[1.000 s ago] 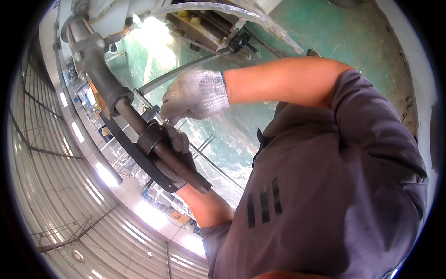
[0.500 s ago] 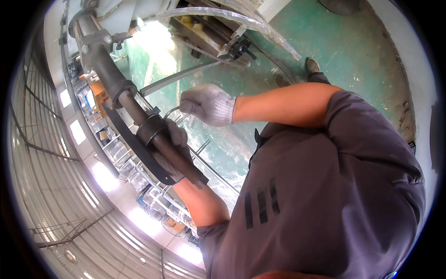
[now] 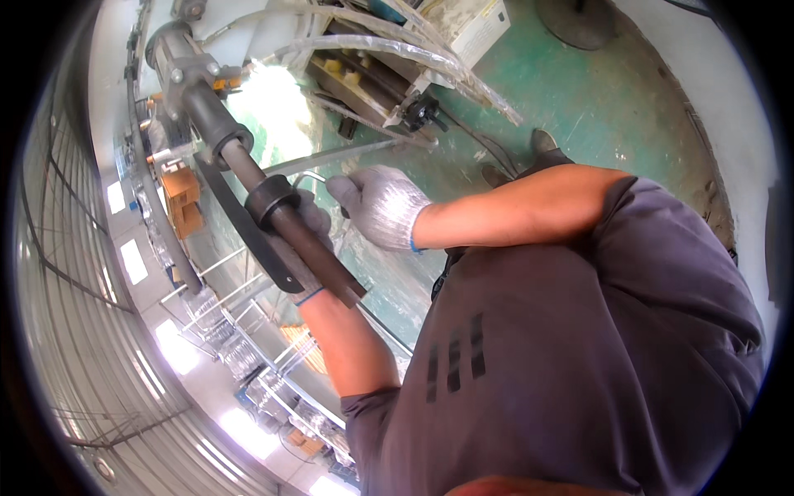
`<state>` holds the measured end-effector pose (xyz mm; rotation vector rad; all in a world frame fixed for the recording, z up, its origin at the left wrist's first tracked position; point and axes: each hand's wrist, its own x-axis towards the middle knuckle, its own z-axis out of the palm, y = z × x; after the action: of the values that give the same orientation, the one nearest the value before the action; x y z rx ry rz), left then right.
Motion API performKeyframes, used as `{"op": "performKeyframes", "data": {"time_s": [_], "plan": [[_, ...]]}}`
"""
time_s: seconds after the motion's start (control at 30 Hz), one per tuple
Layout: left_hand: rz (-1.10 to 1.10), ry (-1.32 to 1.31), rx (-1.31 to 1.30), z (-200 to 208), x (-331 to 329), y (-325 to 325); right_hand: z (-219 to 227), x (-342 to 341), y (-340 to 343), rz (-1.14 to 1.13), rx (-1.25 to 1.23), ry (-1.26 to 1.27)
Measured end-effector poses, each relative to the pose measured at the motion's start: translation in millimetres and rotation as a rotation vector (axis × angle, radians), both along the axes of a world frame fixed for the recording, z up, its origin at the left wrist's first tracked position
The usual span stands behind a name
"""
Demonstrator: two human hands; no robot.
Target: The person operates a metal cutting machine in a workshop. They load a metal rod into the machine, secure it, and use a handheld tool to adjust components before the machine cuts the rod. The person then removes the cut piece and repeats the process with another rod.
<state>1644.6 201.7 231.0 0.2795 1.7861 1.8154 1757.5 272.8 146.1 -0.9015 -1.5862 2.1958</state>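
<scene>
A dark metal shaft [image 3: 318, 256] slants down toward me from a machine cylinder [image 3: 203, 107], with a black collar [image 3: 271, 201] fitted round it. My left hand [image 3: 314, 218], in a grey-white knit glove, wraps the shaft from behind just below the collar; the shaft hides most of its palm. My right hand [image 3: 382, 205], gloved alike, is closed around a bent metal hex key [image 3: 309, 176]. The short arm of the key reaches the collar's right side, but whether its tip sits in a screw cannot be made out.
A long black flat bar [image 3: 248, 236] runs alongside the shaft. Beyond my right hand stands machinery with a black handwheel [image 3: 422, 110] and plastic-wrapped hoses [image 3: 397, 45]. Cardboard boxes [image 3: 180, 198] and white metal racks [image 3: 281, 355] lie to the left. The floor [image 3: 595, 107] is green.
My right hand has turned at the wrist and swung down, away from the collar, with the hex key. My left hand stays at the shaft. The whole view has shifted slightly.
</scene>
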Motion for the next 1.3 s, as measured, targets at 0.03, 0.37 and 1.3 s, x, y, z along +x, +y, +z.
{"op": "performKeyframes", "data": {"time_s": [0.03, 0.37, 1.3], "plan": [[-0.036, -0.029, 0.033, -2.7, -2.5, -6.2, -4.9, 2.7, 4.0, 0.033, 0.042, 0.025], [-0.045, 0.512, -0.246, -7.9, 12.5, -3.1, -13.8, -21.3, 15.5, -0.155, 0.225, 0.432], [-0.139, -0.045, 0.106, -7.8, -4.2, -14.3, -57.7, -45.8, 56.2, -0.195, 0.381, 0.885]]}}
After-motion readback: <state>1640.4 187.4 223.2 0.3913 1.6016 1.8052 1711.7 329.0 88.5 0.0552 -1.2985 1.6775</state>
